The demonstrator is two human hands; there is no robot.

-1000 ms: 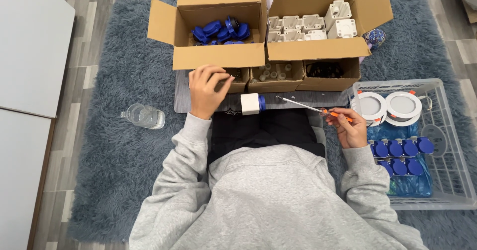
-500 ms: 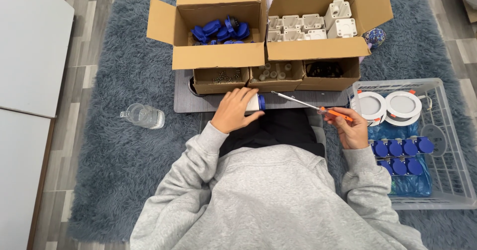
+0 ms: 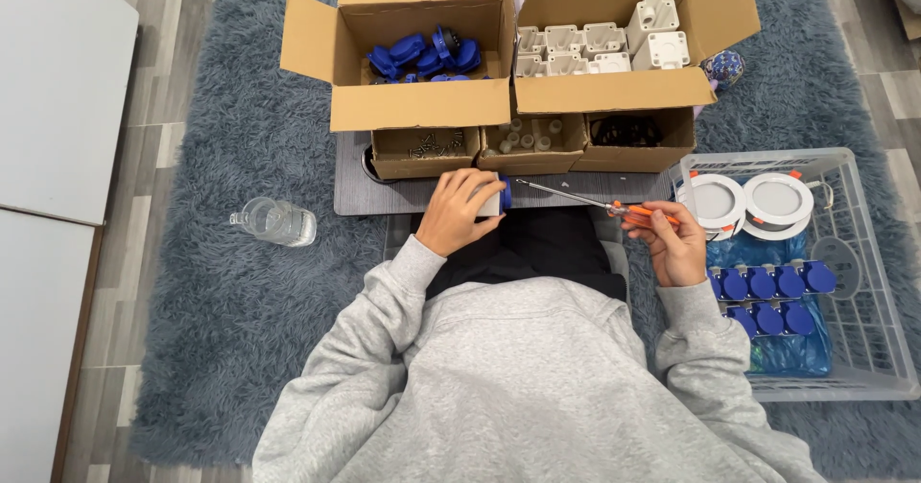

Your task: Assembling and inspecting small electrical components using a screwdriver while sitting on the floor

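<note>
My left hand [image 3: 459, 210] grips a white socket box with a blue front [image 3: 501, 195] on the grey board [image 3: 384, 193] before me. My right hand [image 3: 672, 243] holds an orange-handled screwdriver [image 3: 595, 202]. Its thin metal shaft points left, with the tip close to the blue face of the box. Just beyond stand three small open cartons: one with dark screws [image 3: 427, 145], one with pale small parts [image 3: 531, 140], one with black rings [image 3: 625, 132].
Two large cardboard boxes sit at the back, one with blue parts [image 3: 422, 56], one with white housings [image 3: 604, 42]. A grey plastic crate [image 3: 863, 349] on my right holds blue sockets [image 3: 772, 282] and round white lamps [image 3: 748, 200]. A clear glass jar [image 3: 276, 222] lies on the blue rug.
My left hand moved from the small carton of screws down onto the socket box and closed around it. The screwdriver tip swung toward the box.
</note>
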